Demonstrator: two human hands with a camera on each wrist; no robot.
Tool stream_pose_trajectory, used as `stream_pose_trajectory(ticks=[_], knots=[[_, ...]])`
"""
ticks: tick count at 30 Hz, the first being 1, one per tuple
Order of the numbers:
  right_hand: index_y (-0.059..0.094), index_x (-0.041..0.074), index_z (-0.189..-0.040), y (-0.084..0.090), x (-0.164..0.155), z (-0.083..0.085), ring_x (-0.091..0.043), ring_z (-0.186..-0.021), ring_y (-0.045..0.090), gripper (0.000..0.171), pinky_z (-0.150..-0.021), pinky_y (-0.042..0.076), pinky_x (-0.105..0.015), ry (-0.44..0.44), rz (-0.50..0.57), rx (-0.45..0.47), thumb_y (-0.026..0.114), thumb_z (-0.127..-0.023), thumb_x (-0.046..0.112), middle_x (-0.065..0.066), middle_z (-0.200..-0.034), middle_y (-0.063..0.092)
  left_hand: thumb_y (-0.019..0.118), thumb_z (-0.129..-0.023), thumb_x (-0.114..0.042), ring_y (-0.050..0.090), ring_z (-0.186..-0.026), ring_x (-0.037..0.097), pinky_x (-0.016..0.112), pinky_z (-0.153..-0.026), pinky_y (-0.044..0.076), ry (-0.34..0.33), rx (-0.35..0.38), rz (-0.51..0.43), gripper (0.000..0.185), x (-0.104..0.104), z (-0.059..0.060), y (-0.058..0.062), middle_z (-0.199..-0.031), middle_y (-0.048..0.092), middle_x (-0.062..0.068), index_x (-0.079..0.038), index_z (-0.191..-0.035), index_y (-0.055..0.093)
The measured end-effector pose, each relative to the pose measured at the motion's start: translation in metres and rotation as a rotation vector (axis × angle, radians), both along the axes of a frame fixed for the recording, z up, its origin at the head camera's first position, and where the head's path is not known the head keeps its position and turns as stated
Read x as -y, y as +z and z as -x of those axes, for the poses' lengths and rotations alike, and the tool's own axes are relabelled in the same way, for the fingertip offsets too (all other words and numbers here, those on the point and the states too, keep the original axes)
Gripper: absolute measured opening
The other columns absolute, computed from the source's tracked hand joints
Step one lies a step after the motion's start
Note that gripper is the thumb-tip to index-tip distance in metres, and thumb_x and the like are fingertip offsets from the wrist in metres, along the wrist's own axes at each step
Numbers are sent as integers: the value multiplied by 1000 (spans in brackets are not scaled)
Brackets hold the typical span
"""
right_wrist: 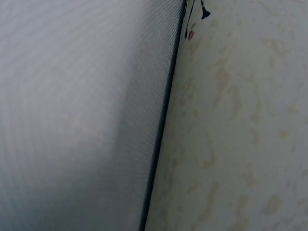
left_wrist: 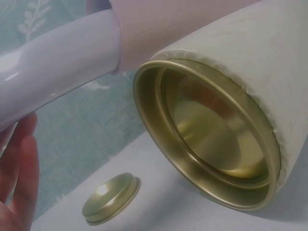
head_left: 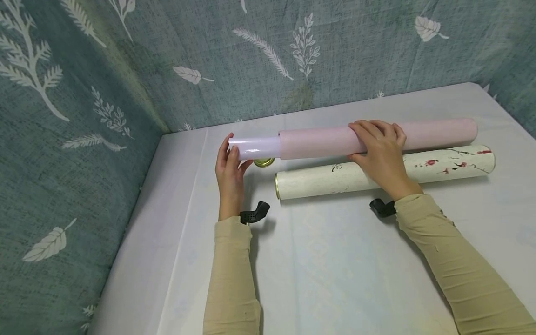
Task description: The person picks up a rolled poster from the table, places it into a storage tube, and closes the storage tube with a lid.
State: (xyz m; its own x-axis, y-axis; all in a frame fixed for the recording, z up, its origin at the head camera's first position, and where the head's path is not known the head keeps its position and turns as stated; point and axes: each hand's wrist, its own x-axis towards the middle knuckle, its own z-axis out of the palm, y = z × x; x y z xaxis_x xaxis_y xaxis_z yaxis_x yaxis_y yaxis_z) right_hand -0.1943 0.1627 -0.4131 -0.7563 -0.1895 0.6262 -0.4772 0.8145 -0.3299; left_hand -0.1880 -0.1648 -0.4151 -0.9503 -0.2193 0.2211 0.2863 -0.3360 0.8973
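A long pink tube (head_left: 318,142) lies across the far part of the table, and a glossy pale-lilac roll (head_left: 261,146) sticks out of its left end. My left hand (head_left: 230,170) holds the roll's free end, with fingers behind and thumb in front. Over the middle of the pink tube, my right hand (head_left: 381,151) grips it with curled fingers. Nearer me lies a cream tube (head_left: 318,184) printed with red blossoms and dark branches. Its gold metal end (left_wrist: 216,130) faces the left wrist view. Only the cream tube's side and the cloth fill the right wrist view.
A small gold lid (left_wrist: 110,198) lies on the table beneath the roll, left of the cream tube. White cloth (head_left: 326,260) covers the table. A green leaf-patterned curtain (head_left: 234,65) hangs along its back and left sides. Black camera mounts (head_left: 256,214) project from both wrists.
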Motion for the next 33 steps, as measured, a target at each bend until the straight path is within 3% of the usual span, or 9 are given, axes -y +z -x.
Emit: stream_pose_trajectory(ticks=[9,18,33], knots=[[54,15,-122,1,-2,0,-27,-117,35,67,-100,6,-49,-12,-1,5,82,-62,19,-3,-125,51,59,-86,-28,53,-101,27,39,-83,44,-29,15,-1,44,-2,2,3,-125,43,9,-18,-127,48],[53,15,-123,2,-1,-1,-27,-117,35,67,-100,5,-49,-8,2,13,82,-62,18,-3,-125,50,59,-87,-27,53,-101,28,41,-83,44,-83,6,27,46,-3,0,2,-122,44,12,-15,-129,45],[54,16,-122,0,1,0,-27,-117,36,67,-100,6,-50,5,8,0,82,-61,17,-2,-125,51,59,-86,-27,52,-104,28,40,-82,46,-69,23,63,43,-2,1,-1,-122,45,12,-17,-126,47]])
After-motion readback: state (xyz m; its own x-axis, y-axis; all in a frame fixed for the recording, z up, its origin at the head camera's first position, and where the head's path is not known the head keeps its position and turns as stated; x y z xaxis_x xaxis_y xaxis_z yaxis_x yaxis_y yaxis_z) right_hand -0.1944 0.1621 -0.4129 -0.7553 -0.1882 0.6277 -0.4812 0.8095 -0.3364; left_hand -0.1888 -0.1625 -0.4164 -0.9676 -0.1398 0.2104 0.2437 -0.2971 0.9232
